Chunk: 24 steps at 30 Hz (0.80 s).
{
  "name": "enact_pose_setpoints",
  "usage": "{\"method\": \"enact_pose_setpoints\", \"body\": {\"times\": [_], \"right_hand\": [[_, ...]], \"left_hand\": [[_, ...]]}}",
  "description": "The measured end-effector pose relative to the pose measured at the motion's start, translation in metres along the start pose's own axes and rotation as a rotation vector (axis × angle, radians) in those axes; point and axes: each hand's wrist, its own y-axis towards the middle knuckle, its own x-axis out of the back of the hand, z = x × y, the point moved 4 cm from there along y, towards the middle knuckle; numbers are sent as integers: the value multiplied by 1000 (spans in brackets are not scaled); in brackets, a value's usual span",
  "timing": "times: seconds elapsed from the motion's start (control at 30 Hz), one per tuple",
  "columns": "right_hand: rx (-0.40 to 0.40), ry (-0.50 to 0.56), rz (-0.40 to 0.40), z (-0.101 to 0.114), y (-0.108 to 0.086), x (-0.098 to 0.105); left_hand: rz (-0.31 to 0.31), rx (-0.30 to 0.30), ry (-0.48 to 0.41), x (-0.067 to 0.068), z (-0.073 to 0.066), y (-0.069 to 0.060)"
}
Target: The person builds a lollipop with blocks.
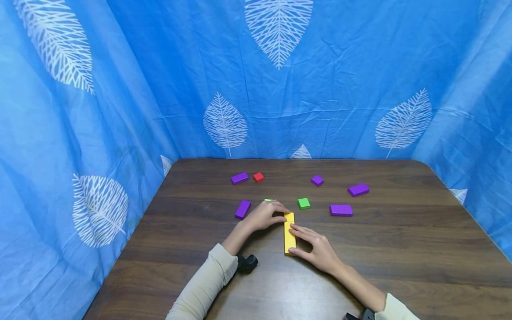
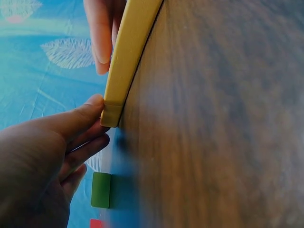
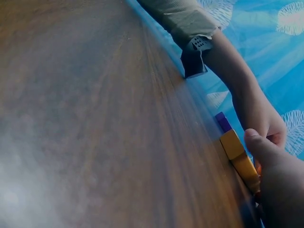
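A yellow strip of blocks [image 1: 290, 238] lies lengthwise on the table, with a seam near its far end. My left hand [image 1: 264, 215] pinches the short yellow block [image 2: 112, 113] at that end between thumb and fingers. Along the strip's right side, my right hand [image 1: 318, 251] touches it with nearly straight fingers, its thumb close to the near end. In the right wrist view, that thumb [image 3: 252, 136] shows beside the yellow blocks [image 3: 232, 145]. Behind the left hand, a light green block [image 1: 269, 200] is mostly hidden; a green block [image 1: 304, 203] lies just beyond the strip.
Purple blocks [image 1: 242, 209] lie to the left, with more purple blocks [image 1: 341, 210] to the right and a small purple block [image 1: 317, 180] farther back. A red block [image 1: 258, 177] sits at the back. Blue leaf-print cloth [image 1: 340, 89] hangs around the wooden table [image 1: 400, 249].
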Motion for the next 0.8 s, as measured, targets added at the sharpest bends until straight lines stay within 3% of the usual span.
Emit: {"method": "enact_pose_setpoints", "body": {"times": [0.17, 0.3, 0.4, 0.63, 0.7, 0.8], "right_hand": [[-24, 11, -28, -3, 2, 2], [-31, 3, -23, -5, 5, 3], [-35, -8, -15, -7, 8, 2], [-42, -14, 21, -9, 8, -1], [-38, -17, 27, -9, 8, -2], [-32, -22, 33, -9, 9, -2]], "left_hand": [[-36, 40, -34, 7, 2, -4], [-108, 106, -86, 20, 9, -13], [-210, 147, -104, 30, 18, -25], [-573, 254, 4, 49, 39, -64], [-634, 299, 40, 51, 42, -74], [-667, 352, 82, 49, 43, -86]]}}
